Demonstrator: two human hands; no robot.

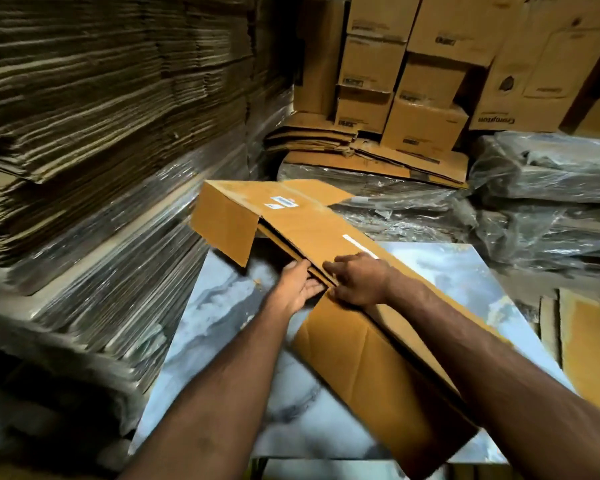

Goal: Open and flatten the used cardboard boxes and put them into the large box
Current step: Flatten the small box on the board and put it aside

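Lying nearly collapsed across the marble-patterned desk [465,271], the cardboard box [326,233] had its panels almost together, end flaps hanging loose. The left hand [297,285] pinched its near edge from below; the right hand [359,280] pressed on top, fingers curled over that same edge. Flattening looked mostly done; stowing it remained, by my judgement. No large box could be picked out among the stacked cartons [426,81], flat cardboard piles [84,116] and plastic-wrapped bundles [551,174].
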